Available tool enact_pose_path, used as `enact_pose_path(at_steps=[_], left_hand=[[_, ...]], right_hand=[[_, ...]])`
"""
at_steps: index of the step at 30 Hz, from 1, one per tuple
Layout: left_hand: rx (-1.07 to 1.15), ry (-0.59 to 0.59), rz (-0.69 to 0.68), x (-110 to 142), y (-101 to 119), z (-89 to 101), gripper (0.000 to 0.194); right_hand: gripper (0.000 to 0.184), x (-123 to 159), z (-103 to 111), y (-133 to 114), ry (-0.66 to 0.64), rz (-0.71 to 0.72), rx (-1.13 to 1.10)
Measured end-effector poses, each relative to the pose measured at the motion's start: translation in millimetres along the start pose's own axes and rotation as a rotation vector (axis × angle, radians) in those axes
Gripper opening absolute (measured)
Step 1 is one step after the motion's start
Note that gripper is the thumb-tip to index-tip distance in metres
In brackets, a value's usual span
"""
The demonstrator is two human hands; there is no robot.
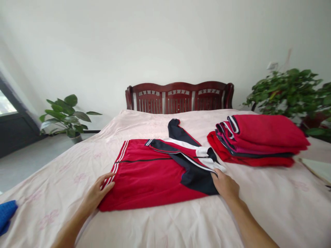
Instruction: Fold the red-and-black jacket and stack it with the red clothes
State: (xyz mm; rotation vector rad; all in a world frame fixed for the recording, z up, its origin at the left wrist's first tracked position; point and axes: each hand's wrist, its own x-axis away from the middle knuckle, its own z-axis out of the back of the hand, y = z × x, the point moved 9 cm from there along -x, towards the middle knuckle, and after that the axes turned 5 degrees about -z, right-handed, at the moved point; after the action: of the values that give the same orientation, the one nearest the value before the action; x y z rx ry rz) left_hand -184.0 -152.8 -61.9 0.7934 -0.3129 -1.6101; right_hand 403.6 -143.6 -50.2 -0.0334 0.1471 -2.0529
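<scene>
A red, navy and white zip-up track jacket (150,182) lies on its back on the bed, its striped hem to the left and its collar to the right. One navy sleeve is folded across the front; the other points away toward the headboard. My left hand (97,193) grips the near corner of the striped hem, thumb and fingertips on the cloth. At the shoulder by the collar, my right hand (227,185) pinches the navy fabric with its white piping. The undersides of both hands are hidden.
A stack of folded red and dark clothes (269,134) stands to the right on the bed (160,227). Blue cloth (7,215) lies at the left edge. Behind are a wooden headboard (179,86) and potted plants (66,115) on either side.
</scene>
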Motion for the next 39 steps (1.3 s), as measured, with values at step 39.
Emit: enact_pose_path(at_steps=[39], left_hand=[[-0.456,-0.278,-0.531,6,119,-83.5,0.051]], right_hand=[[0.042,1,34,-4,0.333,0.146,-0.039]])
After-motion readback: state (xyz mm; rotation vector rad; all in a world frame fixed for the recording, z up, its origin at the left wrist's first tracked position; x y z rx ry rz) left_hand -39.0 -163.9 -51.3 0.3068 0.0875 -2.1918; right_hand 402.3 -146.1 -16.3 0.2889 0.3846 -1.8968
